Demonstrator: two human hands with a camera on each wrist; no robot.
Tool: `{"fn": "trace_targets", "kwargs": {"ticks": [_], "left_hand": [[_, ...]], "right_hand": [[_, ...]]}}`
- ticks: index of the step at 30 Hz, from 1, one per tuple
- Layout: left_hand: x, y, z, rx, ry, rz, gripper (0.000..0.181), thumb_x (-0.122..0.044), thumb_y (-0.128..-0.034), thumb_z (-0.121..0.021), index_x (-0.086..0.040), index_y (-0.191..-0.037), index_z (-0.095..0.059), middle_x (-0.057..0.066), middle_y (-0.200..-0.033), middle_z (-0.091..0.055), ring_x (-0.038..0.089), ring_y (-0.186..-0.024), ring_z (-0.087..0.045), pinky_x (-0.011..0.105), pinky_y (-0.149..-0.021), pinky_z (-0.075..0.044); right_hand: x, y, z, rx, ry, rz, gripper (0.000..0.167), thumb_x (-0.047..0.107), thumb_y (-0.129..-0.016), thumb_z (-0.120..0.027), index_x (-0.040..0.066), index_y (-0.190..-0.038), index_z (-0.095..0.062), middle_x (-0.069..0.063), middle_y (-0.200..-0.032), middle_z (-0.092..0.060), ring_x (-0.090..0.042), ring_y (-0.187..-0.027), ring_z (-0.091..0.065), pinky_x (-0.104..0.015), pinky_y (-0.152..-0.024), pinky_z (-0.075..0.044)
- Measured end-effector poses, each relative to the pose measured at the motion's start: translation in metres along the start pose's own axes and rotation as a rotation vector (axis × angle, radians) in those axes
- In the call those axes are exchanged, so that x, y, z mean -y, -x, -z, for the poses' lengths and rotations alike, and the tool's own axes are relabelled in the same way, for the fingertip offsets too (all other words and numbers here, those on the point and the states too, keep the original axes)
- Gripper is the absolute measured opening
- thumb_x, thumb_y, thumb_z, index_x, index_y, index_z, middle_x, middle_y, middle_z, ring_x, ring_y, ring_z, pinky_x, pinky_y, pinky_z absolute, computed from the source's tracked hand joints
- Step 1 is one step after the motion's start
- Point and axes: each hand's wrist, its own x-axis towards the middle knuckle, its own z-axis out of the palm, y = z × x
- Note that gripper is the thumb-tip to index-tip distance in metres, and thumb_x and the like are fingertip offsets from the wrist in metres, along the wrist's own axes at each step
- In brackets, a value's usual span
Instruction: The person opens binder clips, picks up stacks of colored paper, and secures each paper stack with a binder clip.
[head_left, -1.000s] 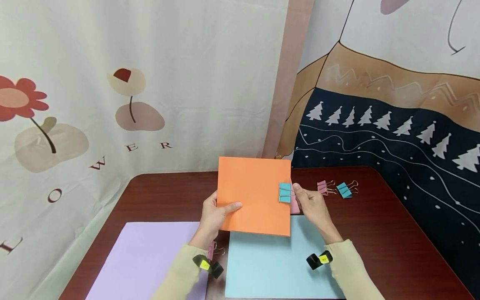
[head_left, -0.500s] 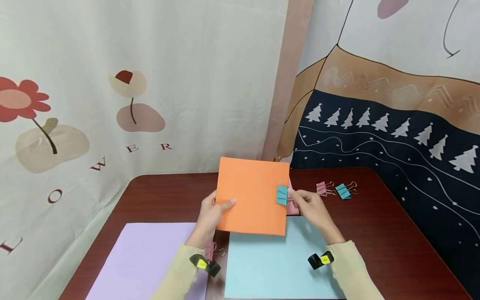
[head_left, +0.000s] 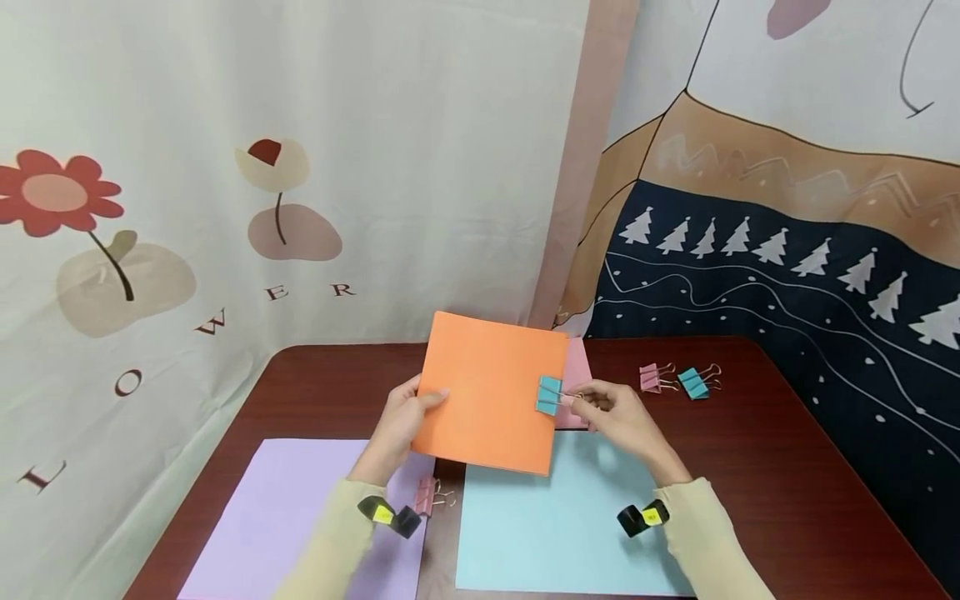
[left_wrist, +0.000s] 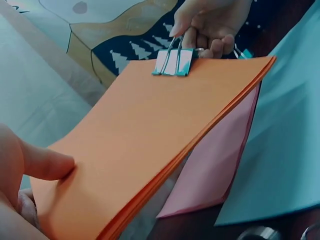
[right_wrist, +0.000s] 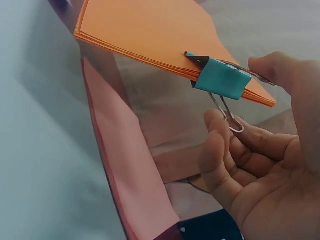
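Note:
My left hand (head_left: 397,425) grips a square stack of orange paper (head_left: 487,392) by its left side, thumb on top. The stack is held raised and tilted above the table. A teal binder clip (head_left: 548,395) sits over its right edge. My right hand (head_left: 618,417) pinches that clip by its wire handles; in the right wrist view the thumb (right_wrist: 270,67) lies on the upper handle and fingers touch the lower one. Several sheet edges show at the clip (right_wrist: 223,78). Behind the orange stack, partly hidden, lies pink paper (head_left: 576,367).
Light blue paper (head_left: 555,542) lies below the hands. Purple paper (head_left: 300,500) is at the left, with a pink binder clip (head_left: 424,496) on its right edge. Another pink clip (head_left: 651,378) and a second teal clip (head_left: 694,384) rest farther back on the brown table (head_left: 787,483).
The orange stack has shifted left and turned slightly clockwise, its clip with it, so more pink paper shows. My right fingers have moved left with the clip. The camera view has shifted slightly.

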Motion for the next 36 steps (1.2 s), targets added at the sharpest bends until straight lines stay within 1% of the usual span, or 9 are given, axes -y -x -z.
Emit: {"fn": "trace_targets", "kwargs": {"ticks": [3,7,11,17,21,25,30,33,36], "left_hand": [[-0.002,-0.003,0.010,0.017,-0.025,0.003,0.040,-0.014,-0.0958,-0.067,-0.006,-0.135,-0.063,0.004,-0.092,-0.072,0.017,-0.079,-0.070,0.036,-0.070,-0.057],[-0.005,-0.009,0.024,0.023,-0.092,0.011,0.040,-0.014,-0.0953,-0.068,-0.003,-0.134,-0.063,0.005,-0.093,-0.073,0.016,-0.079,-0.070,0.034,-0.071,-0.058],[-0.008,-0.013,0.037,0.037,-0.155,0.024,0.041,-0.015,-0.0959,-0.068,-0.003,-0.135,-0.062,0.007,-0.095,-0.074,0.017,-0.078,-0.072,0.035,-0.070,-0.060],[-0.011,-0.017,0.053,0.026,-0.234,0.026,0.045,-0.015,-0.0960,-0.069,-0.002,-0.138,-0.060,0.007,-0.098,-0.075,0.016,-0.077,-0.073,0.034,-0.070,-0.060],[-0.009,-0.019,0.060,0.020,-0.247,0.044,0.048,-0.015,-0.0958,-0.069,0.000,-0.140,-0.058,0.006,-0.097,-0.075,0.015,-0.076,-0.073,0.033,-0.069,-0.060],[-0.005,-0.022,0.068,0.013,-0.266,0.053,0.050,-0.016,-0.0957,-0.070,0.002,-0.140,-0.057,0.007,-0.100,-0.075,0.015,-0.077,-0.071,0.032,-0.070,-0.059],[0.000,-0.031,0.082,0.006,-0.294,0.074,0.053,-0.019,-0.0962,-0.070,0.002,-0.142,-0.055,0.008,-0.103,-0.074,0.014,-0.079,-0.071,0.031,-0.073,-0.059],[0.003,-0.036,0.090,0.012,-0.296,0.092,0.054,-0.019,-0.0966,-0.069,0.003,-0.143,-0.054,0.008,-0.103,-0.074,0.015,-0.080,-0.071,0.032,-0.074,-0.059],[0.005,-0.041,0.097,0.023,-0.303,0.106,0.055,-0.019,-0.0971,-0.068,0.004,-0.145,-0.052,0.008,-0.103,-0.073,0.015,-0.081,-0.071,0.032,-0.074,-0.059]], "right_hand": [[0.005,-0.004,-0.002,-0.001,0.017,0.018,0.027,0.037,-0.098,-0.069,0.018,-0.117,-0.076,-0.005,-0.095,-0.071,-0.020,-0.078,-0.061,-0.028,-0.066,-0.052],[0.013,-0.012,-0.008,-0.009,0.037,0.010,0.029,0.042,-0.096,-0.070,0.019,-0.113,-0.077,-0.002,-0.100,-0.073,-0.020,-0.086,-0.063,-0.031,-0.072,-0.054],[0.019,-0.020,-0.013,-0.003,0.052,-0.013,0.028,0.040,-0.097,-0.070,0.017,-0.111,-0.078,-0.007,-0.098,-0.074,-0.019,-0.086,-0.063,-0.032,-0.073,-0.053],[0.027,-0.032,-0.025,0.020,0.055,-0.037,0.028,0.038,-0.097,-0.068,0.017,-0.112,-0.078,-0.005,-0.099,-0.075,-0.017,-0.085,-0.065,-0.029,-0.073,-0.055],[0.032,-0.039,-0.032,0.035,0.044,-0.044,0.030,0.039,-0.096,-0.070,0.016,-0.112,-0.078,-0.007,-0.102,-0.077,-0.017,-0.083,-0.069,-0.029,-0.073,-0.057],[0.035,-0.047,-0.040,0.044,0.020,-0.064,0.031,0.041,-0.094,-0.071,0.016,-0.111,-0.079,-0.008,-0.103,-0.077,-0.021,-0.085,-0.072,-0.029,-0.074,-0.059],[0.039,-0.058,-0.053,0.042,0.009,-0.087,0.028,0.041,-0.095,-0.070,0.018,-0.107,-0.080,-0.011,-0.102,-0.077,-0.020,-0.084,-0.070,-0.032,-0.077,-0.059],[0.039,-0.065,-0.061,0.033,0.019,-0.107,0.028,0.043,-0.095,-0.070,0.019,-0.104,-0.081,-0.006,-0.095,-0.076,-0.016,-0.082,-0.067,-0.032,-0.077,-0.057],[0.038,-0.072,-0.068,0.033,0.023,-0.119,0.029,0.045,-0.095,-0.070,0.019,-0.103,-0.081,-0.002,-0.089,-0.075,-0.017,-0.083,-0.066,-0.032,-0.078,-0.054]]}}
